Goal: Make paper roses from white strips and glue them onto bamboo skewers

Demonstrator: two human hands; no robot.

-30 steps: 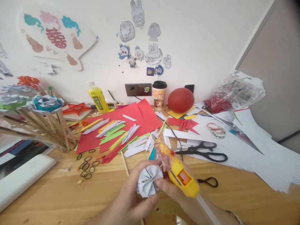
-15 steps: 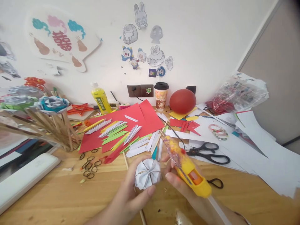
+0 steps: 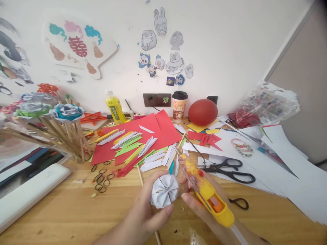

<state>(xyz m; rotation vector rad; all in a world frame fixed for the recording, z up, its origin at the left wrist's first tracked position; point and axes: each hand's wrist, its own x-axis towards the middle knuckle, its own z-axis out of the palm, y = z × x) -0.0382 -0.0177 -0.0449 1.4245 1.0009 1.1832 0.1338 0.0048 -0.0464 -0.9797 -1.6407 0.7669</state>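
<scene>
My left hand (image 3: pixel 148 204) is closed around a white folded-paper flower (image 3: pixel 165 191), thumb below it and fingers along its far side. A thin wooden stick (image 3: pixel 140 175) runs beneath that hand over the tabletop. In my right hand (image 3: pixel 198 207) is a yellow hot glue gun (image 3: pixel 204 182), its nozzle pointing up and away to the left, with a clear glue stick (image 3: pixel 238 234) coming out of its back end. The nozzle is apart from the flower. Behind both hands lie folded white paper strips (image 3: pixel 153 160) and green strips (image 3: pixel 130 144).
Black scissors (image 3: pixel 230 169) rest on white paper sheets (image 3: pixel 286 170) at the right. Several rubber bands (image 3: pixel 100 178) lie on the left. Paper flowers on sticks (image 3: pixel 66 112) stand at far left. A paper cup (image 3: pixel 179 107), red balloon (image 3: pixel 203 112) and yellow-labelled bottle (image 3: pixel 115 108) line the back.
The whole view has shifted, so the scene sits slightly further right. Both hands keep their holds on the paper flower and the glue gun, and nothing was let go.
</scene>
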